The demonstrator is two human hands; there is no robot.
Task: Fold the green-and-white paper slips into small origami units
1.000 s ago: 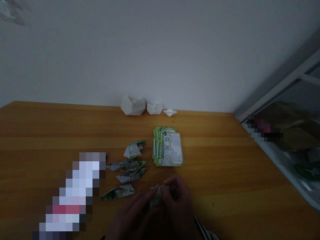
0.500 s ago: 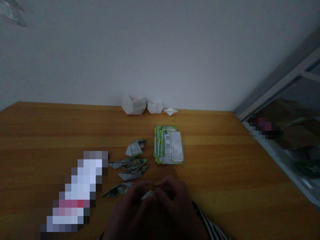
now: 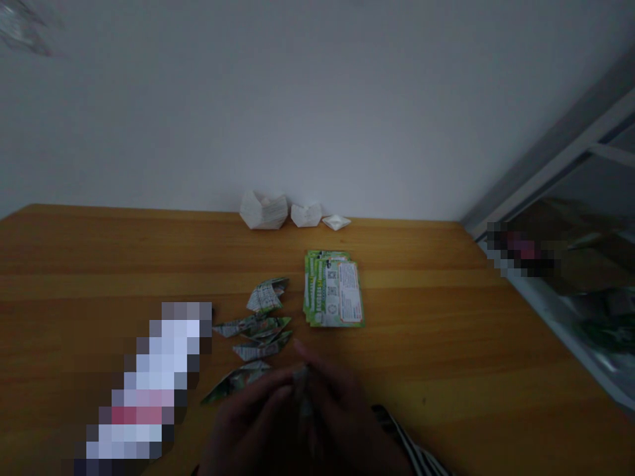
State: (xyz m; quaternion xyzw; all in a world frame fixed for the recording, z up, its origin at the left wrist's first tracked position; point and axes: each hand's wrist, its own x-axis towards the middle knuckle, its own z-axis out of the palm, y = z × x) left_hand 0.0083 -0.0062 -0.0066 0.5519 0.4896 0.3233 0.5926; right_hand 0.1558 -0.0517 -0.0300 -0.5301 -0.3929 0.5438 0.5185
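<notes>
Low at the front of the table, my left hand and my right hand meet with fingers closed. Between their fingertips is a small piece of folded paper, pale and dim, mostly covered by the fingers. Just beyond my left hand lies a folded paper boat in green and grey print, partly behind the fingers. More printed paper boats are lined up behind it, the farthest one standing tilted. A stack of green-and-white printed sheets lies beyond my right hand.
Three white paper boats stand against the wall at the back edge of the wooden table. A long blurred-out object lies at the left. To the right is a white-framed glass pane.
Both hands have shifted their grip on the folded paper, which now points more upright between them. My right fingers reach slightly farther forward. The view has moved a little.
</notes>
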